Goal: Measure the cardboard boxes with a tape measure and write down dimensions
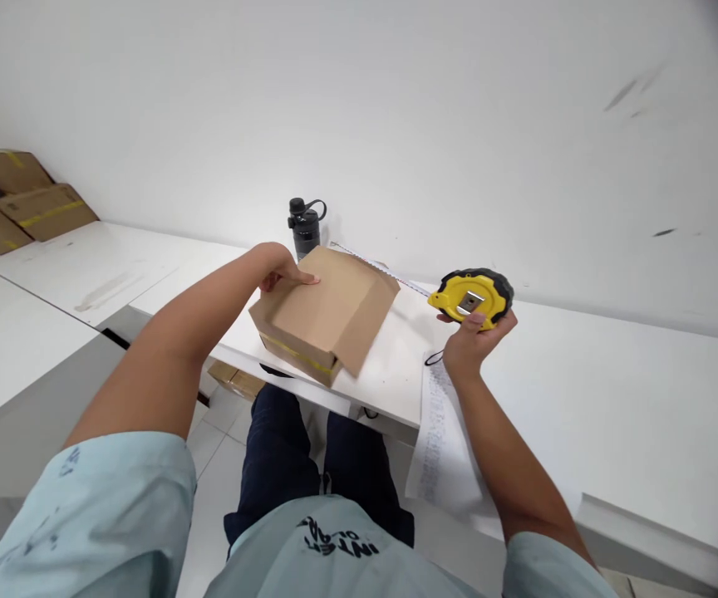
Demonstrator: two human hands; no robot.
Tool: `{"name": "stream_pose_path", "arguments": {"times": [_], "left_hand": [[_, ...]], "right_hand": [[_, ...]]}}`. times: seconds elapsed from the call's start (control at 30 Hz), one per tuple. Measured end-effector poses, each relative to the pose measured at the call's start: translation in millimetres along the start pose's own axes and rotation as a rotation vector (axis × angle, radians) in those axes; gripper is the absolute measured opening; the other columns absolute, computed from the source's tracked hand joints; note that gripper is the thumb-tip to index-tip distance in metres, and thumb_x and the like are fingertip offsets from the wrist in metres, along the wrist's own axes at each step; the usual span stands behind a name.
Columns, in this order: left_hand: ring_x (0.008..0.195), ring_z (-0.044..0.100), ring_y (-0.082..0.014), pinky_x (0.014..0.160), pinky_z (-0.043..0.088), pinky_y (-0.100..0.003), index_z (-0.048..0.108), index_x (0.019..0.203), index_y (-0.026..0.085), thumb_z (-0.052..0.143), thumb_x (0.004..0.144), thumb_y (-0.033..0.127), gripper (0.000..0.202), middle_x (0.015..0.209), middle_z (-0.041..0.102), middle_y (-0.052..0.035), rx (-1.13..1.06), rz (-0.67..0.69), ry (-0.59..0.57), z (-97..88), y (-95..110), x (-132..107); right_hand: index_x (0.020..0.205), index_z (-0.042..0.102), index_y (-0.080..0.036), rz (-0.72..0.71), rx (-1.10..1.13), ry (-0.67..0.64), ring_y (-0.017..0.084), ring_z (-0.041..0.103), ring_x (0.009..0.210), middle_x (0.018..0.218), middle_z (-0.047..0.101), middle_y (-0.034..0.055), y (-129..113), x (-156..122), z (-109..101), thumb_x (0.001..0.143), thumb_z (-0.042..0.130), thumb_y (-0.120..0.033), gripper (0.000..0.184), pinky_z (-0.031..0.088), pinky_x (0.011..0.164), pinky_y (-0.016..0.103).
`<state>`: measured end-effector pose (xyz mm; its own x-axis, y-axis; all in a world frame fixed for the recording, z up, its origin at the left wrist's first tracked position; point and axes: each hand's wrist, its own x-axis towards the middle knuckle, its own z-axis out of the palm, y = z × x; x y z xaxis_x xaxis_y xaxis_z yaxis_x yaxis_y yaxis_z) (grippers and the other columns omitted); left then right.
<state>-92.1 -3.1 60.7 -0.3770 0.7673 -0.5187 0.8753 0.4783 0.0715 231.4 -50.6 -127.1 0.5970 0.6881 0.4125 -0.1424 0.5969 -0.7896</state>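
Observation:
A brown cardboard box (309,309) with yellow tape along its side sits on the white table, one flap hanging out at its right. My left hand (281,272) grips the box's left edge, one finger lying on the top and the others curled and partly hidden. Raised to the right of the box, my right hand (472,342) is closed around a yellow and black tape measure (468,297). Its thin blade (384,267) runs out leftward behind the box's far edge toward the bottle.
A dark bottle (305,228) with a loop handle stands behind the box. Printed paper sheets (443,440) hang over the table's (614,390) front edge. Several cardboard boxes (47,208) are stacked at far left, against the white wall. Another carton (234,379) lies below the table.

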Motion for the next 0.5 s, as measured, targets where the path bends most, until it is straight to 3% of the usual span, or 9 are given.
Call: {"name": "stream_pose_path", "arguments": {"times": [0.1, 0.17, 0.23, 0.37, 0.43, 0.5], "left_hand": [[0.103, 0.078, -0.0491, 0.092, 0.063, -0.053, 0.081, 0.117, 0.020, 0.075, 0.059, 0.096, 0.096, 0.092, 0.080, -0.0273, 0.009, 0.034, -0.131, 8.2, -8, -3], [0.103, 0.079, -0.0447, 0.093, 0.062, -0.049, 0.080, 0.120, 0.017, 0.059, 0.073, 0.098, 0.095, 0.100, 0.080, -0.0272, -0.008, 0.080, -0.142, 13.3, -11, -2], [0.107, 0.077, -0.0418, 0.096, 0.060, -0.048, 0.074, 0.134, 0.016, 0.040, 0.087, 0.095, 0.097, 0.119, 0.078, -0.0278, -0.086, 0.148, -0.061, 15.5, -13, 3], [0.126, 0.069, -0.0355, 0.097, 0.057, -0.042, 0.051, 0.159, 0.020, 0.012, 0.099, 0.084, 0.095, 0.148, 0.066, -0.0222, -0.404, 0.234, 0.248, 16.5, -12, 20], [0.128, 0.068, -0.0315, 0.094, 0.057, -0.037, 0.051, 0.158, 0.020, 0.004, 0.101, 0.080, 0.095, 0.150, 0.066, -0.0192, -0.568, 0.245, 0.278, 20.2, -7, 27], [0.124, 0.070, -0.0295, 0.090, 0.059, -0.035, 0.058, 0.151, 0.022, 0.001, 0.101, 0.080, 0.095, 0.146, 0.069, -0.0167, -0.676, 0.265, 0.217, 27.3, 0, 31]], "right_hand": [[0.128, 0.043, -0.029, -0.014, 0.022, -0.047, 0.021, 0.070, 0.107, 0.139, 0.055, 0.0083, 1, -1, -1, 0.076, 0.069, -0.087, 0.082, 0.070, 0.069, 0.038], [0.129, 0.045, -0.029, -0.018, 0.041, -0.075, 0.020, 0.070, 0.104, 0.134, 0.058, 0.0074, -1, -2, -1, 0.075, 0.072, -0.085, 0.082, 0.069, 0.069, 0.039], [0.130, 0.047, -0.028, -0.007, 0.061, -0.086, 0.020, 0.071, 0.100, 0.129, 0.062, 0.0065, -3, -1, -1, 0.074, 0.078, -0.080, 0.083, 0.069, 0.070, 0.039], [0.129, 0.053, -0.027, 0.068, 0.101, -0.110, 0.018, 0.071, 0.096, 0.120, 0.066, 0.0033, -5, 3, -1, 0.069, 0.089, -0.069, 0.082, 0.070, 0.072, 0.040], [0.130, 0.055, -0.028, 0.115, 0.132, -0.151, 0.016, 0.071, 0.092, 0.119, 0.067, 0.0016, -4, 6, -2, 0.069, 0.091, -0.067, 0.081, 0.070, 0.073, 0.039], [0.131, 0.056, -0.030, 0.159, 0.162, -0.208, 0.016, 0.072, 0.090, 0.120, 0.067, 0.0006, -4, 7, -2, 0.070, 0.089, -0.069, 0.080, 0.070, 0.074, 0.040]]}}
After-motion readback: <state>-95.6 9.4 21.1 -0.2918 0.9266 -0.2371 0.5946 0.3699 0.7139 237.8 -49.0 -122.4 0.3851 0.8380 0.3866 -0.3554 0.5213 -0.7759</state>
